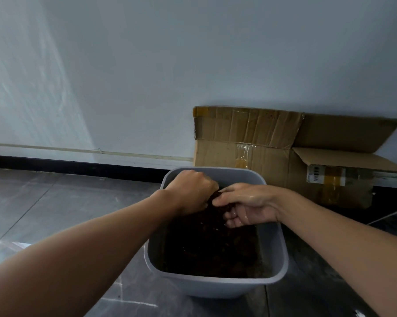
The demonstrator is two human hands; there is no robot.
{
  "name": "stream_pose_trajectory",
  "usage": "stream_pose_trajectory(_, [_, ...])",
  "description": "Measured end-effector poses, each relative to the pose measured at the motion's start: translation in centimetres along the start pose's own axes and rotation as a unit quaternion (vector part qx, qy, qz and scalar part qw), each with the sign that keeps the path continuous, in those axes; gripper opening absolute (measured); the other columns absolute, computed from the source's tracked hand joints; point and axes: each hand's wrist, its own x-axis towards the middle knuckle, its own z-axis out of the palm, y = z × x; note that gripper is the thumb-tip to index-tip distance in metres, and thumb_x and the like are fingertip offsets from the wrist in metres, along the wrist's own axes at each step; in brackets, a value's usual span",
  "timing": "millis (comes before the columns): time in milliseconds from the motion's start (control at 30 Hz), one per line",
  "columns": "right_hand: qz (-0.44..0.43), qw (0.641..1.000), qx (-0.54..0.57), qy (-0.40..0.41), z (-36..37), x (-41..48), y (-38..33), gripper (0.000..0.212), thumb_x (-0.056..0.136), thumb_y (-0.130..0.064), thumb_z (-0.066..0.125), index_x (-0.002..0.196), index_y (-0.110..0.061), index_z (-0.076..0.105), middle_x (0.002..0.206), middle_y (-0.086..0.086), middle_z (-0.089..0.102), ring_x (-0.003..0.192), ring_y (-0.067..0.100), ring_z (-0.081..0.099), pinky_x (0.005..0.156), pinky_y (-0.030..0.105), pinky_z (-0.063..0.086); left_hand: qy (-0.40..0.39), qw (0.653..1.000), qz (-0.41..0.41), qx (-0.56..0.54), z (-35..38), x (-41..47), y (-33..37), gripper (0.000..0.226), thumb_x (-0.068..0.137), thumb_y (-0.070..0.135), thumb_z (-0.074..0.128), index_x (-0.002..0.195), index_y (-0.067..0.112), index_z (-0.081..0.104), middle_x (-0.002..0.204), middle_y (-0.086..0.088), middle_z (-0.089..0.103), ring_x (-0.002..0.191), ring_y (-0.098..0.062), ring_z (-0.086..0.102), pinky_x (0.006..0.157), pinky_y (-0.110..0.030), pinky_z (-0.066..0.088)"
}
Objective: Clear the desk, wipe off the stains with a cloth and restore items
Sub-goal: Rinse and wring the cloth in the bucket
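My wet fingers (218, 199) pinch a dark cloth (215, 209) between both hands, with my left hand (190, 191) curled in a tight fist on it and my right hand (247, 205) gripping it from the other side. The cloth hangs down into a gray bin (275, 271) with dark water inside. The bin sits on the shiny floor (44, 202), near a cardboard box (273, 145) by the wall (147, 65).

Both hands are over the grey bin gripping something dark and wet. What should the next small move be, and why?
Probably keep wringing: twist the left hand against the right hand, since both clamp a dark cloth above the grey bin, the hands glisten wet, and dark liquid sits below.
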Motion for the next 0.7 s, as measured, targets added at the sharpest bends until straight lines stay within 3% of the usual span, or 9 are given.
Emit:
stream_pose_trajectory(100, [0.026,0.995,0.086,-0.04,0.4,0.3,0.6,0.026,0.082,-0.013,0.071,0.106,-0.008,0.061,0.1,0.012,0.067,0.058,0.011,0.05,0.061,0.027,0.047,0.08,0.994,0.072,-0.011,0.1,0.1,-0.7,0.018,0.093,0.026,0.056,0.101,0.014,0.067,0.098,-0.004,0.07,0.085,-0.028,0.067,0.067,-0.032,0.045])
stream_pose_trajectory(200, [0.058,0.992,0.048,-0.099,1.1,0.5,0.7,0.023,0.094,-0.018,0.059,0.111,-0.003,0.063,0.114,0.016,0.069,0.055,0.005,0.041,0.055,0.019,0.041,0.095,0.99,0.107,0.007,0.2,0.4,-1.2,0.034,0.092,0.032,0.046,0.104,0.009,0.067,0.093,-0.007,0.072,0.077,-0.03,0.069,0.061,-0.04,0.056])
stream_pose_trajectory(300, [0.051,0.993,-0.097,-0.044,1.9,0.4,-0.1,0.019,0.098,-0.022,0.054,0.087,-0.009,0.063,0.086,0.006,0.07,0.05,0.005,0.038,0.05,0.018,0.032,0.092,0.988,0.116,0.033,0.2,0.4,-1.5,0.025,0.094,0.022,0.054,0.112,0.006,0.063,0.107,-0.01,0.067,0.084,-0.032,0.068,0.061,-0.04,0.054])
stream_pose_trajectory(367, [0.024,0.97,-0.239,0.045,2.2,0.6,-0.6,0.022,0.094,-0.023,0.055,0.074,-0.014,0.056,0.072,0.001,0.062,0.048,0.008,0.043,0.05,0.022,0.031,0.031,0.994,0.086,0.055,-0.3,0.4,-0.8,0.021,0.097,0.018,0.052,0.114,0.009,0.06,0.111,-0.009,0.064,0.095,-0.029,0.064,0.069,-0.036,0.046])
stream_pose_trajectory(433, [-0.006,0.91,-0.394,0.128,2.3,0.8,-0.9,0.024,0.091,-0.028,0.057,0.071,-0.015,0.056,0.066,0.0,0.061,0.05,0.011,0.05,0.053,0.026,0.038,-0.036,0.997,0.036,0.049,-0.6,0.6,0.1,0.016,0.097,0.018,0.05,0.105,0.012,0.063,0.103,-0.007,0.066,0.094,-0.026,0.063,0.072,-0.034,0.045])
stream_pose_trajectory(500, [-0.041,0.833,-0.517,0.193,2.3,0.7,-0.8,0.024,0.09,-0.035,0.059,0.073,-0.019,0.055,0.066,-0.002,0.06,0.058,0.014,0.055,0.056,0.028,0.042,-0.057,0.998,-0.016,-0.007,-0.5,0.9,0.9,0.011,0.092,0.017,0.055,0.084,0.016,0.061,0.086,-0.003,0.064,0.086,-0.025,0.064,0.069,-0.033,0.044])
stream_pose_trajectory(567, [-0.078,0.734,-0.631,0.239,2.4,0.6,-0.6,0.023,0.091,-0.04,0.058,0.077,-0.022,0.053,0.072,-0.004,0.058,0.068,0.018,0.056,0.06,0.031,0.044,-0.08,0.989,-0.079,-0.092,-0.1,1.3,1.1,0.023,0.088,0.015,0.058,0.066,0.019,0.05,0.07,0.002,0.054,0.076,-0.024,0.061,0.064,-0.033,0.042])
stream_pose_trajectory(700, [-0.132,0.541,-0.792,0.251,2.2,0.3,-0.3,0.018,0.097,-0.031,0.054,0.104,-0.017,0.063,0.1,0.002,0.07,0.088,0.024,0.066,0.07,0.036,0.048,-0.129,0.947,-0.159,-0.246,0.6,1.5,2.1,0.025,0.086,0.014,0.06,0.063,0.016,0.049,0.065,-0.002,0.055,0.066,-0.022,0.056,0.063,-0.031,0.045])
